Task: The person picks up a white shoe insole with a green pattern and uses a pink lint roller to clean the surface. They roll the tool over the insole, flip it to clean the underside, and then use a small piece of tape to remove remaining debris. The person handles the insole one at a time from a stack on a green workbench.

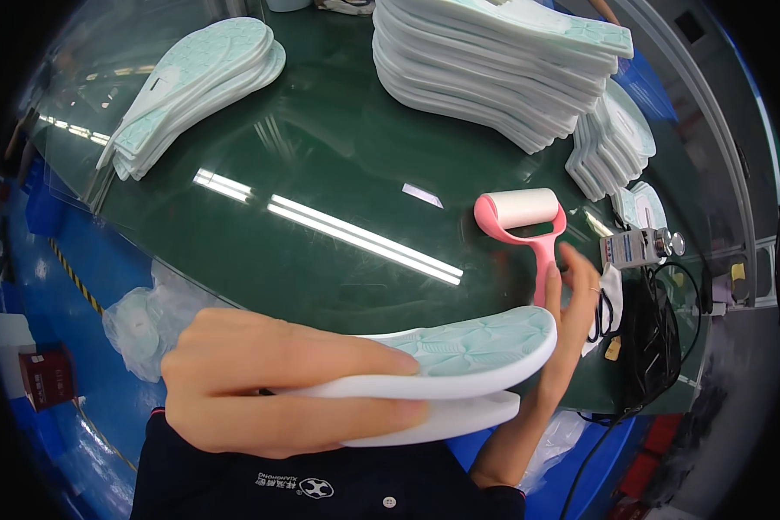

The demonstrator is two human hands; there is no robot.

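Observation:
Two white foam shoe insoles are held one above the other in my left hand [269, 381], whose fingers reach in from the left. The upper insole [485, 347] has a pale green, leaf-patterned top and a thick white edge. Under it sits the lower insole [459, 420], mostly hidden by the fingers and the upper one. My right hand [576, 290] is beside the pink handle of a lint roller [524, 212] lying on the table, its fingers apart. The thumb overlaps the handle's edge; I cannot tell whether it touches.
A tall stack of insoles [494, 78] stands at the back, a smaller stack [199, 87] at the far left. More insoles [611, 143] lean at the right. Nearby are a metal-capped bottle [637, 247], a black pouch [654, 347] and cables on the green table [321, 173].

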